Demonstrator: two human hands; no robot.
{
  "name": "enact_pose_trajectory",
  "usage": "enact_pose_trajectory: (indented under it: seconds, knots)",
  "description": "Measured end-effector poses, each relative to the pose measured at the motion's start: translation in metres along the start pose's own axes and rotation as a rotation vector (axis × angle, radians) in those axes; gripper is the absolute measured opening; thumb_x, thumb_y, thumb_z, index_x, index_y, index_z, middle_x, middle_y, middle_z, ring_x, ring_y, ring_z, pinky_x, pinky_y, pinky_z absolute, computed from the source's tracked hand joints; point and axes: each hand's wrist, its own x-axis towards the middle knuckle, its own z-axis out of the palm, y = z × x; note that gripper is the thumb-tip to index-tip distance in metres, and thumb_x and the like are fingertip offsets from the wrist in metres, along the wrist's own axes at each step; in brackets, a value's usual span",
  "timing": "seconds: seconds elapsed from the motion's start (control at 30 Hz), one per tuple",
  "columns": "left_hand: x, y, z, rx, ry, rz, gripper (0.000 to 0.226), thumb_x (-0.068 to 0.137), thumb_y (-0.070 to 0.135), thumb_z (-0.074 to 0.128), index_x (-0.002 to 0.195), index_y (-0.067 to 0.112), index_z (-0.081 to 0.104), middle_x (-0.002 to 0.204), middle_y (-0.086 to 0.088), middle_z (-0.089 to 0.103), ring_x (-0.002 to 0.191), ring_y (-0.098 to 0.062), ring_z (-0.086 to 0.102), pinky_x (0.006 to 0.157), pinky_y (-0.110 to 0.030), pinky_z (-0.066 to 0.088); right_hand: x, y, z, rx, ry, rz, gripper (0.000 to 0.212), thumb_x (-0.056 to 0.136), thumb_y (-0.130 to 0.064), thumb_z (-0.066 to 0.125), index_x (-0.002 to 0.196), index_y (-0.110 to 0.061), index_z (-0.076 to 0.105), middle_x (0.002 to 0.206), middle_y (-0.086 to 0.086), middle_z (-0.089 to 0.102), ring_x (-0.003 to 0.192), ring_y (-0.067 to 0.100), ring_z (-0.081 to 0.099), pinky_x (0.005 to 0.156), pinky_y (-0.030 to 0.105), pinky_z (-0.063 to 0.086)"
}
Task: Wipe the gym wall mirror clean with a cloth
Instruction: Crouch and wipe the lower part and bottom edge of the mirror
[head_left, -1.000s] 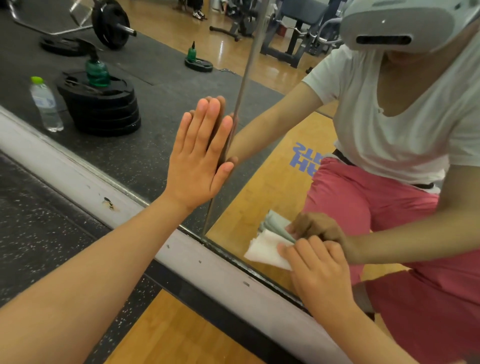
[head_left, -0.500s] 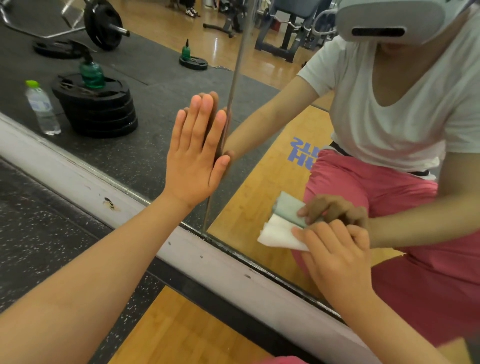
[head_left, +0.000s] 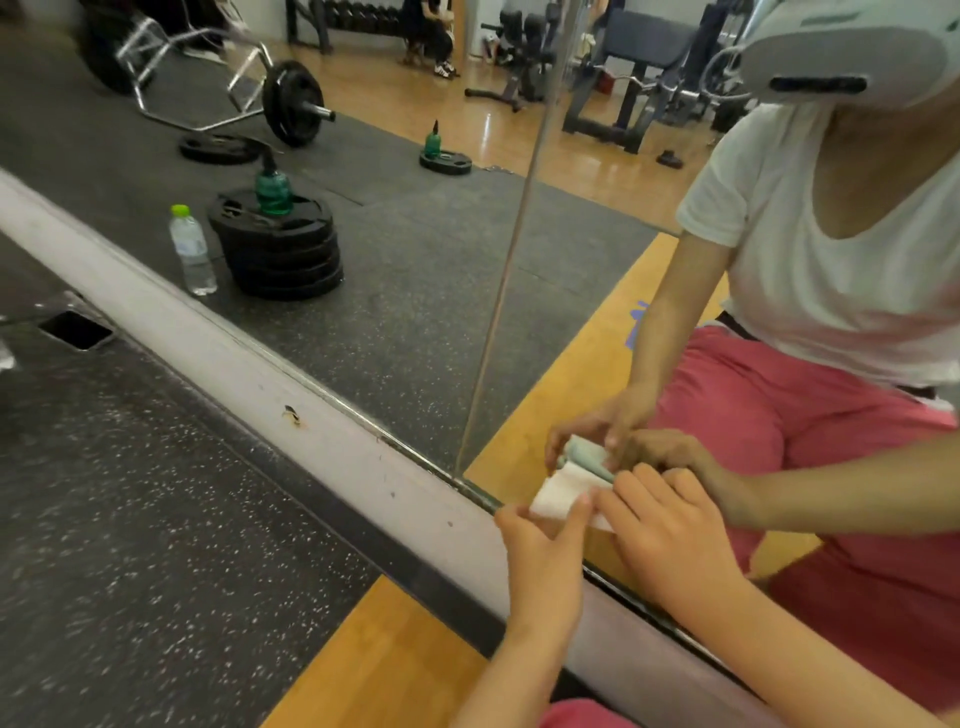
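Cloth (head_left: 558, 496) on mirror (head_left: 415, 312) | left hand (head_left: 540, 551) pinches | right hand (head_left: 670, 540) grips

We see a white cloth (head_left: 558, 499), its mirrored side pale green. The floor mat (head_left: 130, 519) is black, flecked white, beside honey-yellow boards (head_left: 384, 665). The mirror's sill (head_left: 260, 364) is pale grey. Our trousers (head_left: 587, 717) are pink; the plates (head_left: 280, 254) black, the bottle (head_left: 192, 249) lime-capped.
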Motion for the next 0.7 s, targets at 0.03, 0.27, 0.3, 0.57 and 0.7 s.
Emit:
enact_pose_trajectory:
  seconds: [0.03, 0.27, 0.3, 0.57, 0.7]
  knots:
    - [0.001, -0.003, 0.006, -0.095, -0.056, -0.065, 0.042, 0.095, 0.031, 0.063, 0.126, 0.006, 0.050, 0.118, -0.010, 0.066, 0.105, -0.019, 0.065, 0.083, -0.022, 0.053, 0.001, 0.000, 0.000, 0.012, 0.012, -0.003, 0.024, 0.085, -0.001, 0.054, 0.067, -0.015, 0.062, 0.064, 0.003, 0.046, 0.065, 0.022, 0.039, 0.061, 0.034, 0.026]
    - [0.004, -0.005, 0.019, -0.174, -0.112, -0.050, 0.022, 0.105, 0.021, 0.045, 0.117, 0.012, 0.061, 0.103, -0.012, 0.072, 0.089, -0.024, 0.070, 0.076, -0.033, 0.060, 0.007, 0.010, -0.001, 0.040, -0.040, -0.115, 0.017, 0.080, -0.010, 0.053, 0.067, -0.016, 0.062, 0.064, 0.002, 0.047, 0.068, 0.021, 0.035, 0.062, 0.033, 0.024]
    - [0.003, -0.007, 0.019, -0.182, -0.111, -0.049, 0.021, 0.105, 0.020, 0.045, 0.118, 0.013, 0.060, 0.102, -0.012, 0.071, 0.084, -0.022, 0.070, 0.071, -0.031, 0.059, 0.007, 0.012, -0.004, 0.056, -0.066, -0.142, 0.017, 0.079, -0.012, 0.051, 0.069, -0.016, 0.063, 0.065, 0.002, 0.049, 0.070, 0.022, 0.036, 0.063, 0.034, 0.025]
    - [-0.006, -0.010, 0.039, -0.227, 0.017, 0.074, 0.025, 0.100, 0.022, 0.056, 0.124, 0.026, 0.054, 0.114, 0.000, 0.069, 0.105, -0.020, 0.067, 0.094, -0.047, 0.054, -0.019, 0.046, -0.056, 0.043, -0.110, -0.052, 0.026, 0.087, -0.017, 0.051, 0.096, -0.013, 0.075, 0.125, 0.006, 0.067, 0.126, 0.019, 0.049, 0.110, 0.037, 0.026]
    - [-0.013, -0.010, 0.045, -0.138, 0.049, 0.228, 0.027, 0.101, 0.022, 0.054, 0.128, 0.026, 0.052, 0.112, 0.009, 0.068, 0.100, -0.004, 0.066, 0.093, -0.037, 0.054, -0.030, 0.050, -0.053, -0.080, -0.129, -0.060, 0.036, 0.083, -0.013, 0.051, 0.110, -0.013, 0.074, 0.142, 0.005, 0.052, 0.137, 0.019, 0.039, 0.117, 0.040, 0.018]
